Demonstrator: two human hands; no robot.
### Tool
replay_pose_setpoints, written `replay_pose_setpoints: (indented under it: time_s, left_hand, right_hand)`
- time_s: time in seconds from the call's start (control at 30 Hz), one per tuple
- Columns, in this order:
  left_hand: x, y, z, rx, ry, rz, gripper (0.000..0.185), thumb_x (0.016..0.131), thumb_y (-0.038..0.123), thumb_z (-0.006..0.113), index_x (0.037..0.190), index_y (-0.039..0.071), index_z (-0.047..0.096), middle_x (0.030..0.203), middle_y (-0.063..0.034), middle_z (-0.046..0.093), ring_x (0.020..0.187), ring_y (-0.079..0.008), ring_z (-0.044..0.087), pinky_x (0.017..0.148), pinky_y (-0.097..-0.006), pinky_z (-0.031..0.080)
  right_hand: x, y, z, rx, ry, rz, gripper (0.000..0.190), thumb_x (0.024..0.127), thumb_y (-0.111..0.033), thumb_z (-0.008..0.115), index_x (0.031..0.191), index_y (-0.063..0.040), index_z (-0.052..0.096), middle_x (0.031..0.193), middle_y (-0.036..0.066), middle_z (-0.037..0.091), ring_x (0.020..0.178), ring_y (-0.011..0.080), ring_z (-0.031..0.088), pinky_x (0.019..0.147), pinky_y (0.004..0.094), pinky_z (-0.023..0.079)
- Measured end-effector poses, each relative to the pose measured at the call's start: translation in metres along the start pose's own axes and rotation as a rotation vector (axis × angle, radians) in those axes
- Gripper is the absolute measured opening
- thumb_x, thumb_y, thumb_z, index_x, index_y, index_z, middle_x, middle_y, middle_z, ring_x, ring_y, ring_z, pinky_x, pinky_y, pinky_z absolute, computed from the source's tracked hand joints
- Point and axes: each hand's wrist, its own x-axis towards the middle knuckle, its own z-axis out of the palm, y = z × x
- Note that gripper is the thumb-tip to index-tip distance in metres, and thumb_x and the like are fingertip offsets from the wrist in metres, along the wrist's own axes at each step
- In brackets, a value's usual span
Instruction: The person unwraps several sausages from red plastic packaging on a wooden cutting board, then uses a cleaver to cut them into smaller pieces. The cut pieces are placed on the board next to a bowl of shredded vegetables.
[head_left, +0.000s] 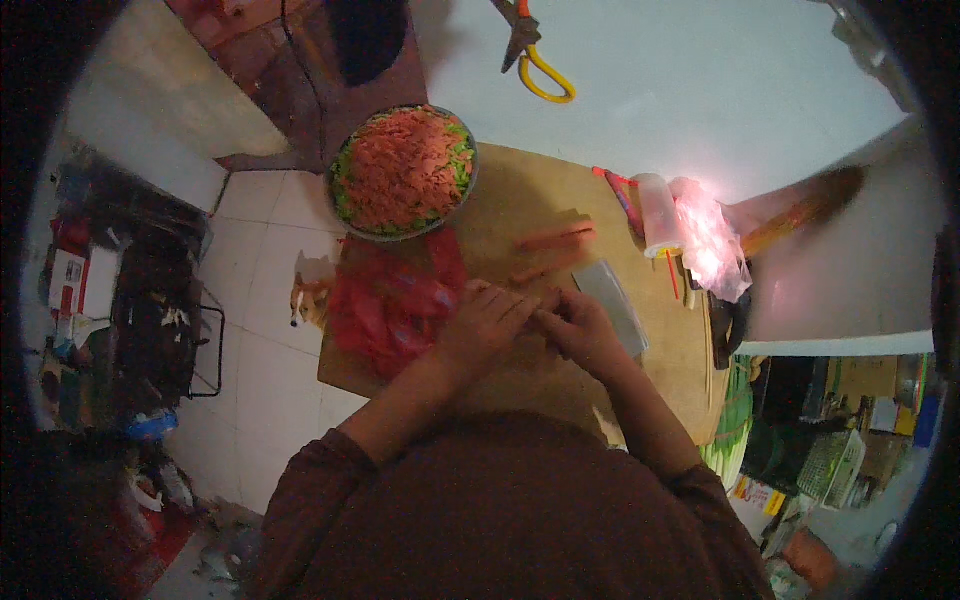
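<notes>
My left hand (491, 315) and my right hand (577, 326) meet over a wooden board (510, 180), fingertips close together. Whether something small is pinched between them is hidden by the fingers. Just beyond lie pinkish-orange sticks (559, 237) of food, perhaps sausage, blurred. Right of my right hand rests a broad grey blade (611, 304), like a cleaver's. A red plastic bag (386, 307) sits crumpled beside my left hand. At the board's far left corner stands a round bowl (475, 169), heaped with finely chopped pinkish-orange food (405, 169) over chopped green vegetable (459, 154).
Yellow-handled scissors (547, 79) hang at the pale wall. On the right are a whitish cylindrical container (658, 214), a shiny plastic bag (709, 240) and long green onions (733, 420). A dog (307, 296) is on the tiled floor (262, 262), left of the board.
</notes>
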Motion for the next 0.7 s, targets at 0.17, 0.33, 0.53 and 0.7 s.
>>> replay_pose_setpoints:
  time_s: [0.17,0.33,0.53,0.7]
  left_hand:
    - [-0.028,-0.002,0.014,-0.152,-0.047,-0.141,0.033,0.078,0.016,0.066,0.11,0.007,0.063,0.097,-0.011,0.065,0.092,-0.0276,0.065,0.083,-0.0424,0.049]
    - [-0.026,0.022,0.03,-0.482,-0.171,-0.35,0.026,0.082,0.015,0.065,0.107,0.006,0.064,0.1,-0.0145,0.065,0.094,-0.0334,0.063,0.081,-0.0448,0.05]
    - [-0.032,0.01,0.072,-0.289,-0.028,-0.21,0.017,0.086,0.017,0.065,0.099,0.007,0.063,0.101,-0.0135,0.06,0.096,-0.0339,0.059,0.08,-0.0462,0.048]
    - [-0.042,0.002,0.091,-0.138,-0.041,-0.192,0.018,0.084,0.022,0.067,0.094,0.008,0.062,0.098,-0.0118,0.056,0.093,-0.0323,0.057,0.076,-0.0457,0.048]
  right_hand:
    - [-0.03,-0.002,-0.006,-0.059,0.055,-0.168,0.017,0.095,-0.02,0.063,0.103,-0.006,0.062,0.08,0.002,0.062,0.059,0.0056,0.052,0.051,0.0222,0.043]
    - [-0.028,0.032,0.017,0.075,0.058,-0.026,0.027,0.096,-0.02,0.062,0.117,-0.004,0.056,0.083,0.005,0.065,0.062,0.0078,0.056,0.055,0.0235,0.046]
    - [-0.038,0.079,-0.002,-0.615,0.395,-0.132,0.048,0.088,-0.025,0.07,0.127,-0.008,0.048,0.106,0.017,0.06,0.083,0.0297,0.064,0.067,0.0398,0.054]
    - [-0.065,0.121,-0.04,-1.062,0.503,0.09,0.058,0.08,-0.027,0.075,0.129,-0.01,0.047,0.118,0.02,0.052,0.096,0.0433,0.061,0.076,0.0501,0.054]
